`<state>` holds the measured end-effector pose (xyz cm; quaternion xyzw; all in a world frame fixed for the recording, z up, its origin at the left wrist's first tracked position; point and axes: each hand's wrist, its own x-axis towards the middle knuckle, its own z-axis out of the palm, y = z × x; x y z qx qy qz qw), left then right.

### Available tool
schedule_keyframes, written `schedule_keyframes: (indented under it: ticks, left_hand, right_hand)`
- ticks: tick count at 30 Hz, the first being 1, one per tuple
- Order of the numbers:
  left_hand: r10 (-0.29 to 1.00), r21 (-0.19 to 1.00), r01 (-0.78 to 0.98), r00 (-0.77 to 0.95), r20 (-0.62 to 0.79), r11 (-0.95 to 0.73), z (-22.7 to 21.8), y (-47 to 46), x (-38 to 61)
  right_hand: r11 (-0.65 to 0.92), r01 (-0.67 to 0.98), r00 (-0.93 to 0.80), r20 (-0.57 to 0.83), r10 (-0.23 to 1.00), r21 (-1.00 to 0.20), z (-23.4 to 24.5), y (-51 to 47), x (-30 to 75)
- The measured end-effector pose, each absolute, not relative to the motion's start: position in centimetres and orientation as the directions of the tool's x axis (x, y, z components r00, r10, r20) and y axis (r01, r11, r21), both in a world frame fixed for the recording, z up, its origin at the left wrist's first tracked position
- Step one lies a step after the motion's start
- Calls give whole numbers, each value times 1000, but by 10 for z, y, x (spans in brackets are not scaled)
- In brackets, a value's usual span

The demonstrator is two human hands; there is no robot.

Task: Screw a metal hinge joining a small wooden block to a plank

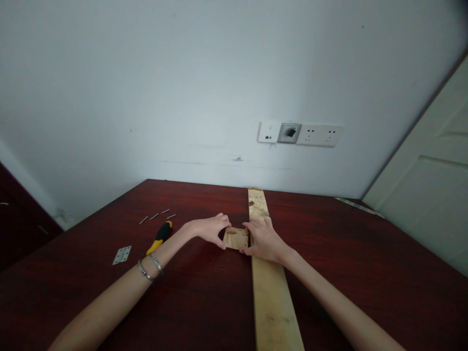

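Observation:
A small wooden block (236,238) lies on the dark red table (204,302), pressed against the left edge of a long pale wooden plank (270,302). My left hand (208,229) pinches the block's left side between thumb and fingers. Resting partly on the plank, my right hand (263,240) grips the block's right side, fingers curled over it. Bracelets sit on my left wrist.
A yellow-and-black screwdriver (160,237) lies left of my left hand. Beyond it are several loose screws (158,216), and a small metal hinge (122,255) lies further left. A wall with a socket panel (300,133) stands behind the table; a door is at the right.

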<state>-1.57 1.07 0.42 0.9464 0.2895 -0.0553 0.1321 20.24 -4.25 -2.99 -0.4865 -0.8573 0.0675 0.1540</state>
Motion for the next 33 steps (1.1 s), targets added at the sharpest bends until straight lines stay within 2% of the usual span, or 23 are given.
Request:
schedule_keyframes:
  ticks: [6, 10, 14, 19, 23, 28, 33]
  left_hand:
    - [542, 213, 578, 814, -208, -788, 1, 11, -15]
    - [547, 229, 584, 811, -210, -779, -5, 14, -18]
    - [534, 237, 576, 816, -220, -782, -6, 15, -19]
    - [592, 181, 640, 764, -257, -747, -8, 12, -18]
    - [595, 141, 626, 776, -209, -767, -12, 12, -17]
    - [545, 167, 563, 826, -143, -809, -12, 13, -17]
    - [545, 170, 564, 825, -148, -808, -9, 12, -16]
  right_hand:
    - [513, 804, -481, 177, 858, -300, -32, -39, 206]
    - [550, 746, -481, 267, 835, -375, -26, -26, 228]
    - [501, 741, -396, 313, 864, -447, -25, -10, 260]
    - [467, 765, -339, 339, 878, -444, -35, 0, 278]
    - [456, 773, -346, 309, 886, -442, -42, 1, 274]
    - [436, 780, -346, 271, 898, -449, -43, -2, 269]
    - [452, 776, -369, 266, 891, -439, -46, -4, 264]
